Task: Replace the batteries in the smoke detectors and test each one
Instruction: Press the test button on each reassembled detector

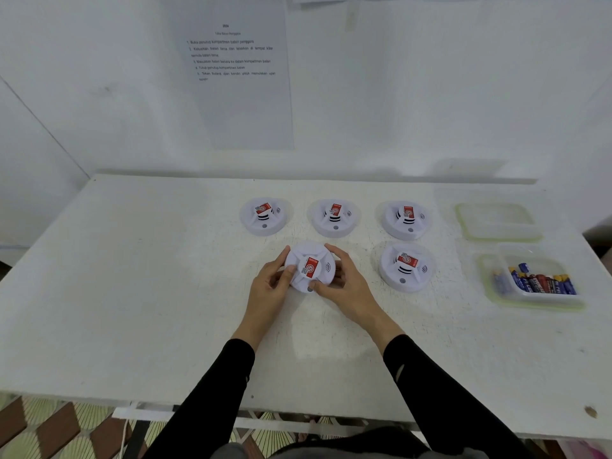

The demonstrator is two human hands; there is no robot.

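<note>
The smoke detector (309, 268) sits near the middle of the tabletop (132, 293), gripped from both sides. The left hand (270, 286) curls round its left rim, thumb beside the red label (311, 267). The right hand (347, 286) curls round its right rim, thumb by the grey button. The label's print is too small to read. Four more detectors (405, 266) lie beyond it and to its right. Near the right edge, a clear tub (533, 303) holds batteries (543, 281), their brand names blurred. The wall sheet (235, 77) lists numbered steps; "kompartmen bateri" is legible.
</note>
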